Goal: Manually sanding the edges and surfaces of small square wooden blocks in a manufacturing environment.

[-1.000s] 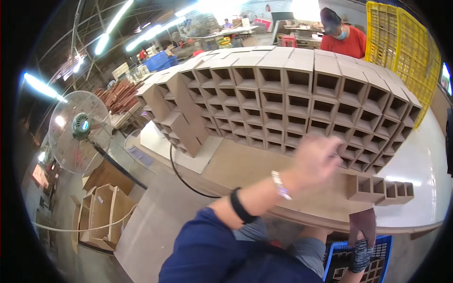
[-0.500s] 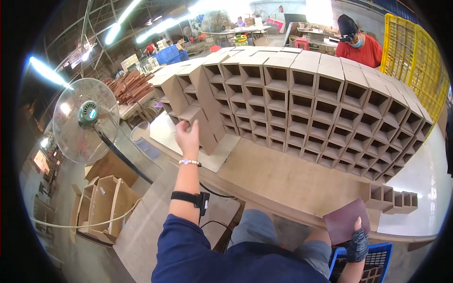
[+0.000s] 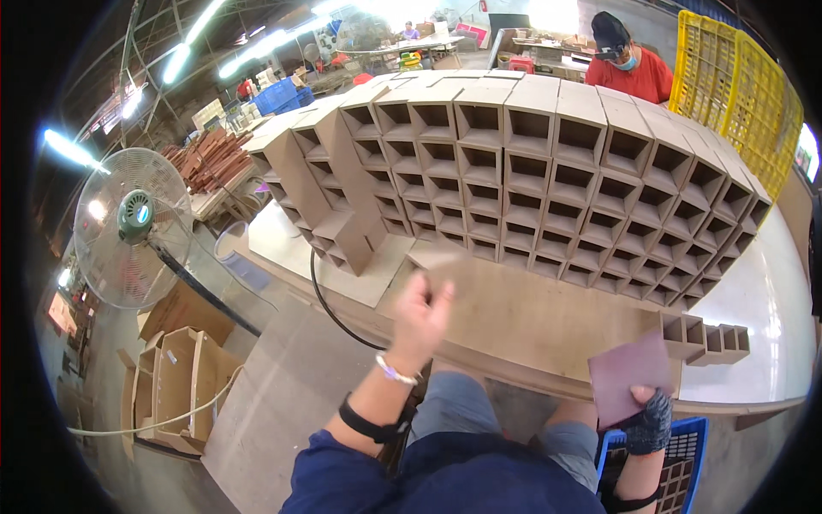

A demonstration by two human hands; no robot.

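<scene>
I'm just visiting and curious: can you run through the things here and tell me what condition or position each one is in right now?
Left hand: bare, raised over the table, holding a blurred flat brown piece.
Right hand: gloved, gripping a reddish-brown sheet.
Stack of box cells: piled high, openings facing the person.
Small block of cells: lying apart at the table edge.
Blue crate: on the floor, open.
Fan: standing; running or not, cannot tell.
</scene>
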